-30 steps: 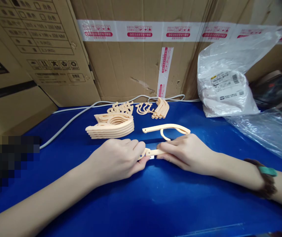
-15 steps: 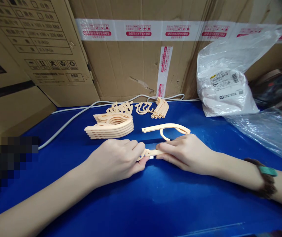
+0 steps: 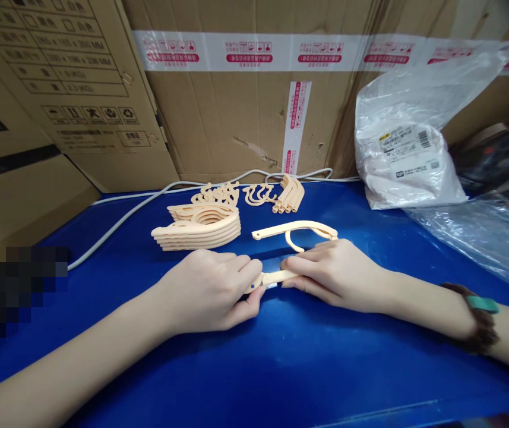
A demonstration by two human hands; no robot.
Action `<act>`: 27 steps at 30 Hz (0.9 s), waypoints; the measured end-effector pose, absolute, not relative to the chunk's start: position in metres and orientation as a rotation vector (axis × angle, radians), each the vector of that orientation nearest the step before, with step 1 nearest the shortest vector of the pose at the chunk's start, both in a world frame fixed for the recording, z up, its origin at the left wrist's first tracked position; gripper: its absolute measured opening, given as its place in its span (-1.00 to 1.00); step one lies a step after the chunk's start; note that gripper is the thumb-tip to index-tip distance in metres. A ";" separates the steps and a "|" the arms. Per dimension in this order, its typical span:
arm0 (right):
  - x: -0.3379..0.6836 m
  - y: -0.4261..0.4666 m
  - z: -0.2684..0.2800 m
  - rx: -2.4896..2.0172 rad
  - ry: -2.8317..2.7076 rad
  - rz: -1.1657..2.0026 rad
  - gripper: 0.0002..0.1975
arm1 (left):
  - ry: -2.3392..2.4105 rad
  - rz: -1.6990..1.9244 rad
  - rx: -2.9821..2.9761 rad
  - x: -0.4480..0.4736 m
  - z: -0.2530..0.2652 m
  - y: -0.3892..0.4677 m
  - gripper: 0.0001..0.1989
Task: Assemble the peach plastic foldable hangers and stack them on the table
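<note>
Both of my hands work at the middle of the blue table on cream plastic folding hanger parts. My left hand is closed, pinching a hanger piece with a hole in its end; most of it is hidden in the fingers. My right hand is closed around a hanger arm, whose end meets the left piece. Just beyond the right hand, a long curved hanger arm and a hook stick out to the left. Whether they join the held arm is hidden behind the hand.
A stack of folded hangers lies behind my left hand. Farther back are loose hooks and a bundle of hanger arms. A white cable, cardboard boxes, a white plastic bag and clear plastic surround them.
The hanger arm in my right hand has tilted and its end sits closer against the left piece. The curved arm beyond has shifted slightly left.
</note>
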State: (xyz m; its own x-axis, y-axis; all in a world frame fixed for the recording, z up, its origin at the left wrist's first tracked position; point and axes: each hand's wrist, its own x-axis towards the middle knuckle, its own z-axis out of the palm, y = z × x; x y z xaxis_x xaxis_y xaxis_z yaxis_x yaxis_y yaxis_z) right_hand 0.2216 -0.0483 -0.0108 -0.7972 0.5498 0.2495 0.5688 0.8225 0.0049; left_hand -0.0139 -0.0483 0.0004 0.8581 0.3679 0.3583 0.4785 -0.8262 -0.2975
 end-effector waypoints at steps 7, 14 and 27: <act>0.223 -0.047 -0.011 -0.851 -2.766 -0.135 -0.60 | -0.626 -0.391 -2.709 -0.015 0.003 -0.047 -0.78; 0.223 -0.046 -0.010 -0.883 -2.784 -0.114 -0.62 | -0.655 -0.401 -2.648 -0.014 -0.001 -0.047 -0.78; 0.229 -0.044 0.003 -0.864 -2.421 -0.297 -0.72 | -0.772 -0.526 -2.667 -0.017 0.000 -0.048 -0.78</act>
